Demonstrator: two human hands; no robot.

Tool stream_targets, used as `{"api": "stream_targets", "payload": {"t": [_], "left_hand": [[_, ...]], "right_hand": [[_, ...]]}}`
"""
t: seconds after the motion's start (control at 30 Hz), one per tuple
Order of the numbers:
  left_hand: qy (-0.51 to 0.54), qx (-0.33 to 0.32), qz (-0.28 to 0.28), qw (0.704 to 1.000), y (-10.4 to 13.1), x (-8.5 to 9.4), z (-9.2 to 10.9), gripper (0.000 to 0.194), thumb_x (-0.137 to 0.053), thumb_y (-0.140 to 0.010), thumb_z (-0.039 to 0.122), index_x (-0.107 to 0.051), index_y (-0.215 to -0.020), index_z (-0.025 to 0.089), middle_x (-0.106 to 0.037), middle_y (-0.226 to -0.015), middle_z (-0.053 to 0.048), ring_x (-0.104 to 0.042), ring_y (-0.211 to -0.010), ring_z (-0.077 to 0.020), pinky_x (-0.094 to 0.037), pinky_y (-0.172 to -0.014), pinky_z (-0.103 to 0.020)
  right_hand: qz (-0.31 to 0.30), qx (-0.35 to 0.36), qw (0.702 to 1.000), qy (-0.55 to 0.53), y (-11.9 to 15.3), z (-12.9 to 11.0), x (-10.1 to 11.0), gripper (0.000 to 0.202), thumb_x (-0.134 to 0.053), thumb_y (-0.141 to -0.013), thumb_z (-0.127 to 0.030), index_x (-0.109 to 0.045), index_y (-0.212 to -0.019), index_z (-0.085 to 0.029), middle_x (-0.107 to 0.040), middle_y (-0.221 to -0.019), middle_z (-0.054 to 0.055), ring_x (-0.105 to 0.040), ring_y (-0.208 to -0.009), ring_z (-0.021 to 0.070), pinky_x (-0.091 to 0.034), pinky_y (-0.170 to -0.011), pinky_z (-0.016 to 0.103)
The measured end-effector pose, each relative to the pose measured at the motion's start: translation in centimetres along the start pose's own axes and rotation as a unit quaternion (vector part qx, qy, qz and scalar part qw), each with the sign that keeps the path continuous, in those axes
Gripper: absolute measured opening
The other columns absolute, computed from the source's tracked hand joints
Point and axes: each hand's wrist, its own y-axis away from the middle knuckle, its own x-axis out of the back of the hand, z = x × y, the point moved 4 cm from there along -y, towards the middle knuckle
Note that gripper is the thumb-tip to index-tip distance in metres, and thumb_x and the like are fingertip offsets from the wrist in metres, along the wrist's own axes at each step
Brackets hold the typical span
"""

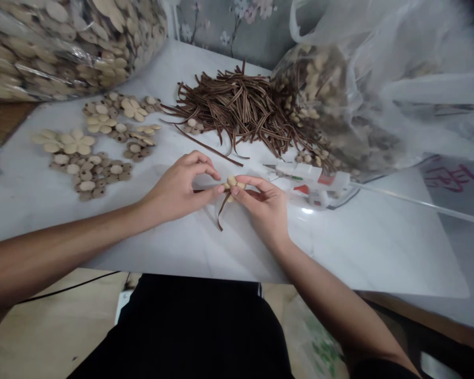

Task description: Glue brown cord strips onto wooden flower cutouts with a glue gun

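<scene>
My right hand (266,205) pinches a small cream flower-shaped piece (231,182) between thumb and index finger, just above the table. A narrow brown strip (221,213) with a pale line along it runs across the flower, and one end hangs down in a curve. My left hand (177,184) is on the flower's left side. Its thumb presses the strip by the petals, while its index finger arches above, apart from the thumb. Part of the strip shows behind the left thumb; the fingers beneath are hidden.
Loose cream flowers (77,142) and grey-brown flowers (87,173) lie at left below a bulging clear bag (75,52). A heap of brown strips (237,105) lies at the back. To the right are a white glue gun (316,179) with a long glue stick and a plastic bag (363,100).
</scene>
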Motion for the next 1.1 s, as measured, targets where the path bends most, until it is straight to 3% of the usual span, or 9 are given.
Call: {"api": "stream_targets", "payload": {"t": [0.13, 0.37, 0.77, 0.97, 1.1], "left_hand": [[0.151, 0.068, -0.082, 0.983, -0.58, -0.82, -1.27, 0.024, -0.068, -0.082, 0.042, -0.074, -0.086, 0.02, -0.061, -0.098, -0.003, -0.06, -0.088, -0.0166, -0.046, -0.077, -0.03], [0.164, 0.066, -0.118, 0.977, -0.5, -1.18, -0.82, 0.024, -0.068, -0.082, 0.041, -0.075, -0.081, 0.019, -0.062, -0.093, -0.002, -0.058, -0.086, -0.0161, -0.043, -0.074, -0.029], [0.2, 0.038, -0.117, 0.972, -0.48, -1.1, -0.54, 0.021, -0.064, -0.085, 0.035, -0.074, -0.079, 0.017, -0.066, -0.093, -0.004, -0.063, -0.081, -0.015, -0.049, -0.074, -0.028], [0.215, 0.032, -0.109, 0.97, -0.62, -0.75, -0.64, 0.022, -0.067, -0.083, 0.037, -0.074, -0.081, 0.016, -0.066, -0.091, -0.005, -0.062, -0.075, -0.0144, -0.048, -0.064, -0.025], [0.209, 0.025, -0.106, 0.972, -0.66, -0.76, -0.81, 0.021, -0.068, -0.083, 0.037, -0.074, -0.081, 0.016, -0.065, -0.09, -0.004, -0.061, -0.075, -0.0139, -0.046, -0.063, -0.025]], "right_hand": [[-0.002, 0.007, 1.0, 0.01, 0.05, -0.13, 0.02, 0.026, -0.08, -0.072, -0.032, -0.073, -0.096, -0.024, -0.078, -0.09, 0.0, -0.074, -0.077, 0.0168, -0.059, -0.07, 0.028], [-0.003, 0.01, 1.0, 0.017, 0.22, -0.22, 0.0, 0.028, -0.081, -0.071, -0.033, -0.074, -0.097, -0.024, -0.077, -0.086, 0.0, -0.072, -0.073, 0.0164, -0.058, -0.067, 0.029], [0.004, -0.007, 1.0, 0.021, 0.54, -0.74, -0.02, 0.024, -0.08, -0.07, -0.033, -0.075, -0.092, -0.025, -0.077, -0.086, 0.0, -0.072, -0.075, 0.0194, -0.06, -0.074, 0.036], [-0.02, -0.014, 1.0, -0.006, 0.55, -0.69, -0.07, 0.02, -0.079, -0.073, -0.034, -0.076, -0.091, -0.025, -0.077, -0.084, -0.001, -0.073, -0.073, 0.0188, -0.06, -0.076, 0.036], [-0.027, -0.014, 0.999, -0.035, 0.35, -0.43, 0.04, 0.033, -0.081, -0.07, -0.032, -0.073, -0.102, -0.026, -0.076, -0.094, 0.0, -0.073, -0.078, 0.0177, -0.06, -0.08, 0.036]]}}
